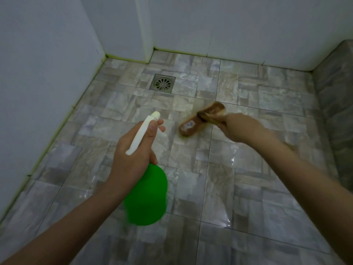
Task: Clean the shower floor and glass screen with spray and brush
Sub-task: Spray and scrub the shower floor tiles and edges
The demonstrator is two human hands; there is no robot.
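Glossy wet stone-look floor tiles; metal drain grate; smooth green plastic spray bottle; matt white walls

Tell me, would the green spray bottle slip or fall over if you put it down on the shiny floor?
It would probably stand: the green spray bottle has a wide body under a thin white trigger head. It might slide, since the floor tiles gleam as if wet. It seems light: the left hand holds it alone by the neck.
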